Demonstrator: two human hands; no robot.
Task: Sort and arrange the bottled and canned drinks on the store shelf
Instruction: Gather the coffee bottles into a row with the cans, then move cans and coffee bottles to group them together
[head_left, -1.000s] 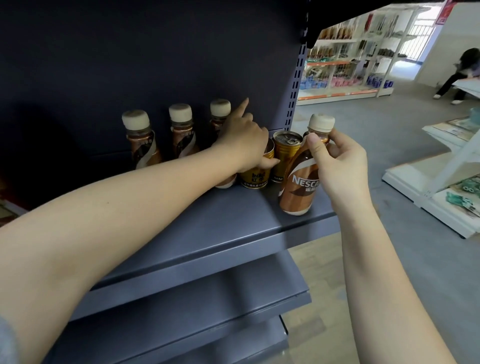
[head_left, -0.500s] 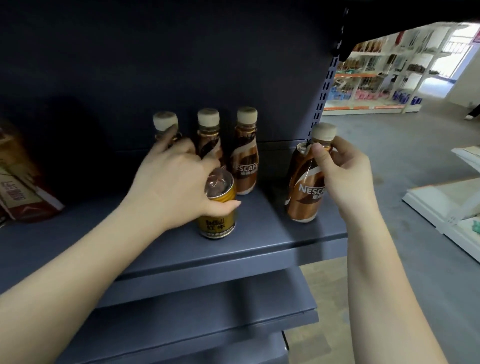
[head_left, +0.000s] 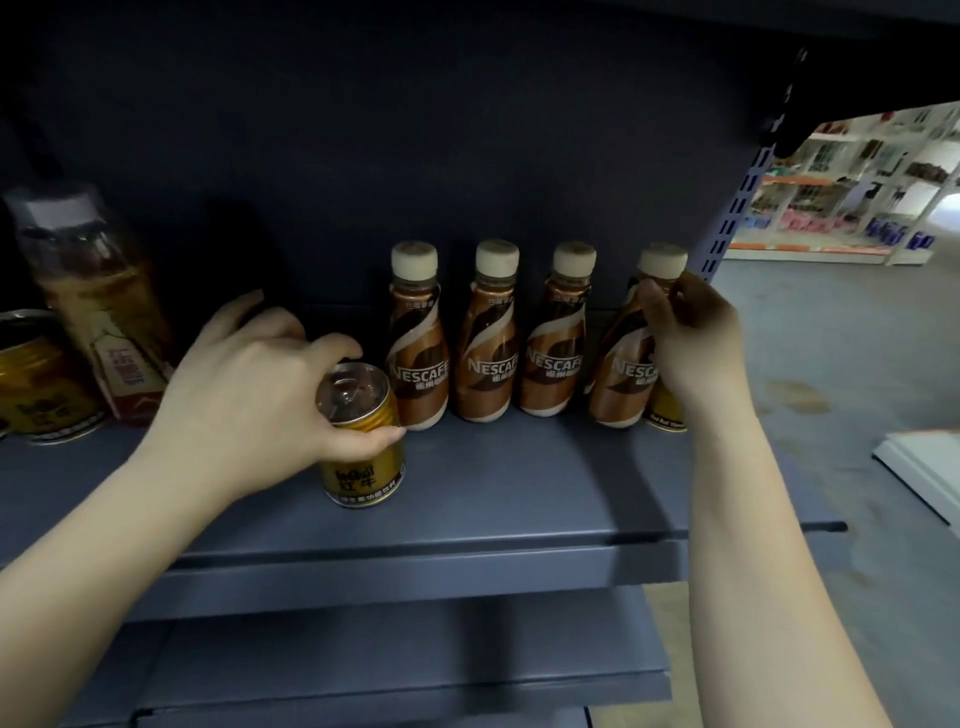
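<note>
Single head view, close, facing forward-down at shelf (head_left: 467, 488) front.

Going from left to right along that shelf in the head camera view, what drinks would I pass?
Gold can at the far left → tilted clear bottle of amber drink → gold can in the left hand → three standing Nescafe bottles → Nescafe bottle in the right hand.
</note>
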